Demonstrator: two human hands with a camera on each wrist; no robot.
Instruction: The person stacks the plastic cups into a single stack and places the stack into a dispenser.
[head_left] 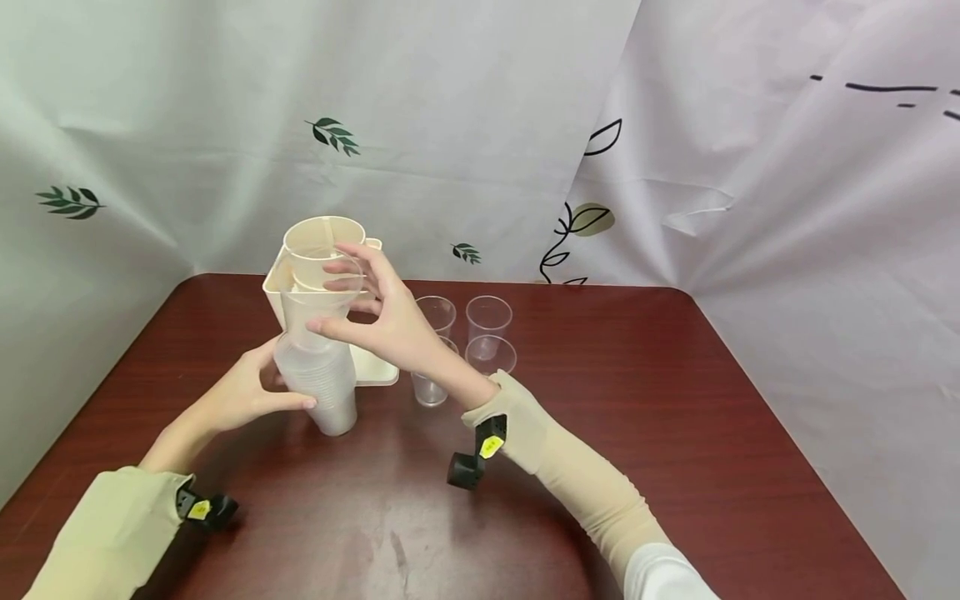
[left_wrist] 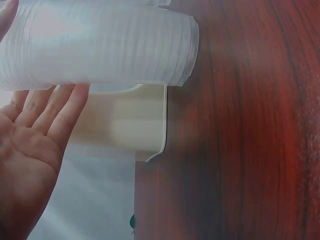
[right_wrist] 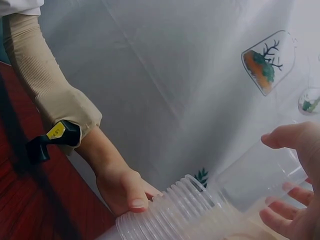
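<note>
While the left hand (head_left: 240, 396) curls around the stack of clear cups (head_left: 324, 379), thumb on the near side and fingers on the far side, the right hand (head_left: 386, 321) has its thumb and spread fingers around a single cup (head_left: 303, 312) at the stack's upper end. That wide, light hold probably spares a thin wall from buckling. The stack leans, mouth end up, likely to meet the single cup's bottom; whether its base touches the table (head_left: 675, 417) cannot be told. Behind the stack stands a cream holder (head_left: 307, 237), and to the right of the stack four loose cups (head_left: 431, 387) stand upright in two rows, perhaps set out so each stays easy to reach
</note>
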